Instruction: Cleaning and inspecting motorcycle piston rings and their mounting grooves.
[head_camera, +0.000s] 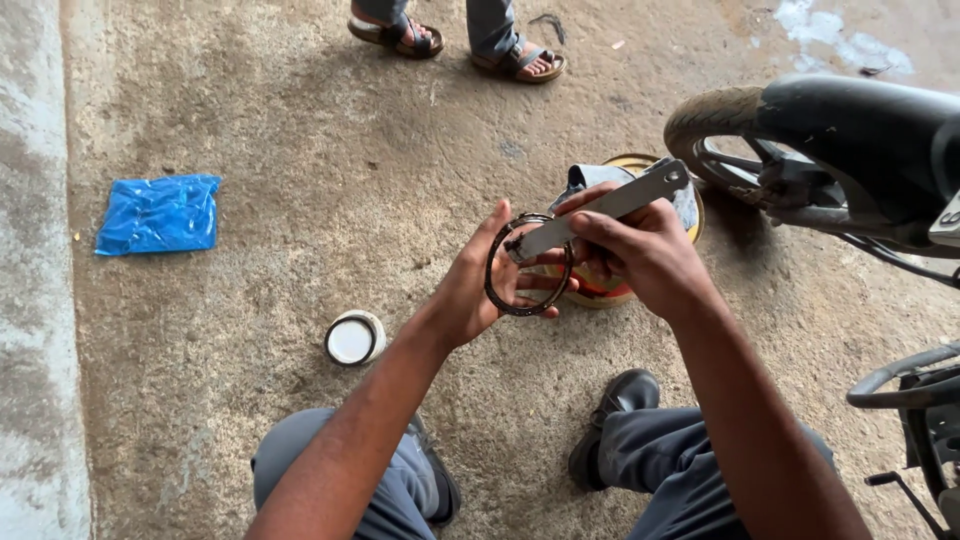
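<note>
My left hand (478, 285) holds a dark metal ring (527, 264) upright between thumb and fingers, in the middle of the view. My right hand (645, 250) grips a flat grey metal bar (610, 205), a tool with a hole at its far end. The bar's near end lies against the top of the ring. Both hands are above the concrete floor, in front of my bent knees.
A round yellow-rimmed tin (620, 290) with a grey cloth (600, 180) sits under my hands. A small white-lidded pot (352, 339) and a blue plastic bag (158, 213) lie to the left. A motorcycle wheel (730, 130) stands at right. Another person's sandalled feet (455, 40) are at the top.
</note>
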